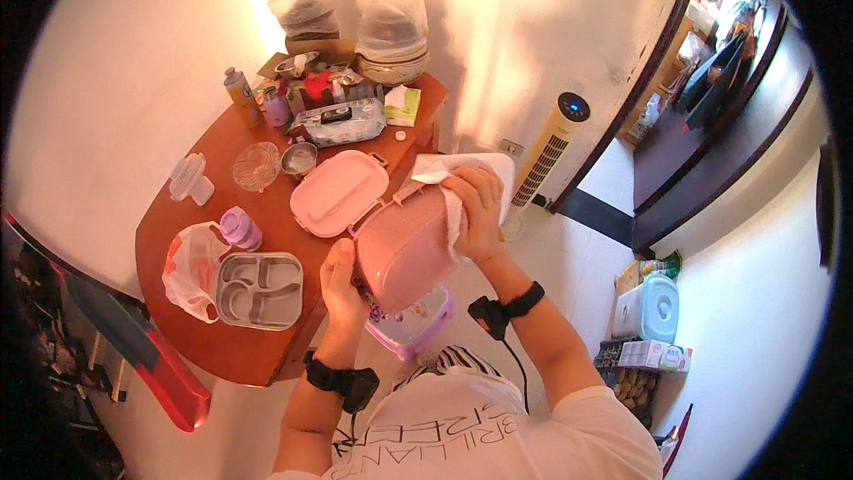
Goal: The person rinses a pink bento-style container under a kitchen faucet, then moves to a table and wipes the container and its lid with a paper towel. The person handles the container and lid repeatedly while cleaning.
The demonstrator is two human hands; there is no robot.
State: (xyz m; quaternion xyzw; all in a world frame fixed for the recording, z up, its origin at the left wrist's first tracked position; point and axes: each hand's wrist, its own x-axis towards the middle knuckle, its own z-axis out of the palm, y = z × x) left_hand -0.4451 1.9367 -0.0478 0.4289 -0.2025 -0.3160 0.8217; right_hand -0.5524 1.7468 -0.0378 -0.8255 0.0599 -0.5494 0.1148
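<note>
A pink plastic lunch box (pixel 403 250) is tilted up between my hands above the table's right edge. My left hand (pixel 343 283) grips its near left side, thumb up along the wall. With my right hand (pixel 476 210) I press a white paper towel or cloth (pixel 454 220) against the box's far right side. Just left of the box lies a pink clip-on lid (pixel 340 193) on the table. A stainless steel divided tray (pixel 260 290), with its compartments facing up, sits left of my left hand. Below the box, a clear-and-purple container (pixel 416 320) is partly hidden.
On the wooden table (pixel 266 363) stand a purple bottle (pixel 241 228), a plastic bag (pixel 194 271), a glass bowl (pixel 256 167), a small metal bowl (pixel 299 159) and a wipes pack (pixel 346 123). A tower fan (pixel 546 153) stands right of the table, by the doorway.
</note>
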